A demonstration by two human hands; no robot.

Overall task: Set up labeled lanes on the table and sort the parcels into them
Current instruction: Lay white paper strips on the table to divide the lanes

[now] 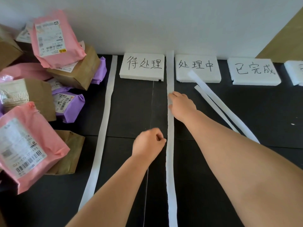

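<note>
Both arms reach out to fix the middle strip (170, 112).
Right hand (181, 104) presses flat with open fingers; left hand (148, 143), curled shut and empty, nudges it straight.

Three white foam slabs along the wall carry handwritten black characters: the foam slab at 11 o'clock (142, 66) reads 待处理, the middle foam slab at 12 o'clock (197, 68) reads 处理中, and the foam slab at 1 o'clock (254, 71) reads 已完成. A fourth foam piece (294, 71) at 2 o'clock is cut off, its writing unreadable. Parcel shipping labels at 9 o'clock are too blurred to read
</note>
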